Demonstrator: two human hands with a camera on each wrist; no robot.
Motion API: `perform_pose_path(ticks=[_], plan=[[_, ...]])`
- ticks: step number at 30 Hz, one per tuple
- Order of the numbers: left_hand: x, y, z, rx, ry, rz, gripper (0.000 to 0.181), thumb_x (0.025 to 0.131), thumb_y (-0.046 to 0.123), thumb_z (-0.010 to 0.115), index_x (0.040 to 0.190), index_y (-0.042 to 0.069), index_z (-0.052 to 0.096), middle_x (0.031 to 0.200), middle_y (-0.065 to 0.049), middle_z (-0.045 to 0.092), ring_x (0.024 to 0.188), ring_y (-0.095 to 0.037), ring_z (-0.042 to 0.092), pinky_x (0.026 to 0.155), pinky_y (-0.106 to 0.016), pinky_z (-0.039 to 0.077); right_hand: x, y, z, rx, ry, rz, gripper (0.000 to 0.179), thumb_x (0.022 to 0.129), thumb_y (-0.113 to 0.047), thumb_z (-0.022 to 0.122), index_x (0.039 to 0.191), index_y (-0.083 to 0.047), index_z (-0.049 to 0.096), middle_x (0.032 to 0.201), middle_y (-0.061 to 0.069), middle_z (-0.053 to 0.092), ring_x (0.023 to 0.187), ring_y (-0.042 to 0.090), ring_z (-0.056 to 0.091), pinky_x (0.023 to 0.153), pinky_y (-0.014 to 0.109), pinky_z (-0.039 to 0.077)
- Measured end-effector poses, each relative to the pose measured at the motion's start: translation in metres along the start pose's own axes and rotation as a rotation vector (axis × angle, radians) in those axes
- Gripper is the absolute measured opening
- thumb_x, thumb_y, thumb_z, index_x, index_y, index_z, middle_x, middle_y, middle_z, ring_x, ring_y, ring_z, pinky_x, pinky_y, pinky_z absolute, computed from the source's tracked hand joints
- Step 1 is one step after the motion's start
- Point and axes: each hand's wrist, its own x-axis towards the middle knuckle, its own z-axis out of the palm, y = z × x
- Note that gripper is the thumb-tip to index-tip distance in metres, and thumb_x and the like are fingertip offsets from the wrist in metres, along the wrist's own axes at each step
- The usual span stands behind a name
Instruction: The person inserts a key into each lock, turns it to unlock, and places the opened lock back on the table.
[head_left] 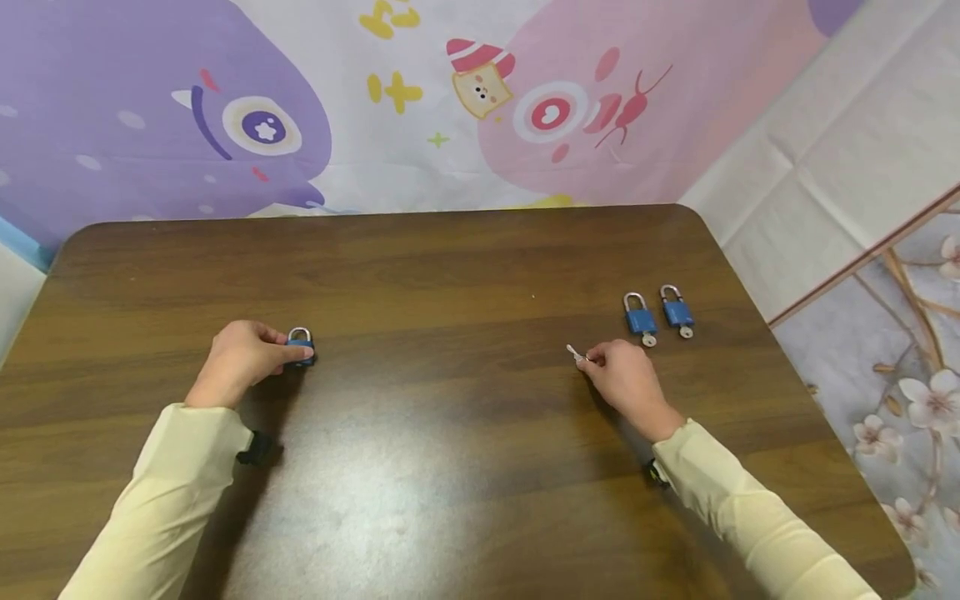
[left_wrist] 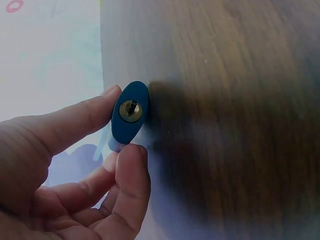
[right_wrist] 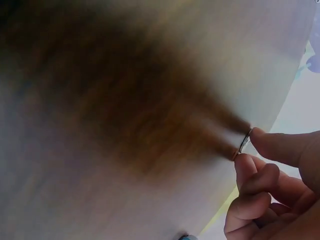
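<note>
A small blue padlock is pinched between the thumb and fingers of my left hand, at the left of the table. Its silver shackle points away from me. The left wrist view shows the padlock's underside, with a brass keyhole that has no key in it. On the right, my right hand pinches a small silver key by its end, with the blade pointing left. Only a thin metal edge appears between thumb and finger in the right wrist view. The hands are far apart.
Two more blue padlocks, one nearer and one farther right, lie beyond my right hand, each with a key at its bottom. The brown wooden table ends at a cartoon-printed cloth behind it.
</note>
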Motion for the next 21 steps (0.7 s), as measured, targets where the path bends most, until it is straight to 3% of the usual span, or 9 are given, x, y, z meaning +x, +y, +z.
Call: perform_pose_path(ticks=[10, 16, 21], plan=[[-0.0008, 0.0016, -0.0004, -0.065, -0.027, -0.014, 0.051, 0.081, 0.036, 0.071, 0.112, -0.003, 0.059, 0.109, -0.018, 0.063, 0.074, -0.009, 0.065, 0.068, -0.027, 0.048, 0.0092, -0.0034, -0.0019, 0.071, -0.072, 0.024, 0.017, 0.083, -0.019, 0.068, 0.081, -0.003, 0.070, 0.072, 0.007, 0.066, 0.065, 0.017, 0.057, 0.057, 0.028, 0.044], [-0.0018, 0.0024, -0.0017, -0.062, -0.038, -0.015, 0.050, 0.082, 0.035, 0.069, 0.113, -0.003, 0.059, 0.111, -0.020, 0.062, 0.078, -0.013, 0.066, 0.070, -0.029, 0.049, 0.0097, -0.0059, -0.0041, 0.030, -0.072, 0.050, 0.026, 0.082, -0.025, 0.070, 0.091, 0.000, 0.070, 0.080, 0.011, 0.069, 0.073, 0.023, 0.061, 0.066, 0.037, 0.050], [-0.0018, 0.0013, -0.0024, -0.062, -0.049, -0.021, 0.051, 0.083, 0.036, 0.069, 0.113, -0.004, 0.059, 0.112, -0.020, 0.062, 0.079, -0.015, 0.066, 0.071, -0.031, 0.049, 0.0104, -0.0084, -0.0069, -0.010, -0.093, 0.019, 0.020, 0.083, -0.023, 0.069, 0.083, -0.003, 0.072, 0.077, 0.008, 0.068, 0.067, 0.021, 0.058, 0.059, 0.034, 0.047]])
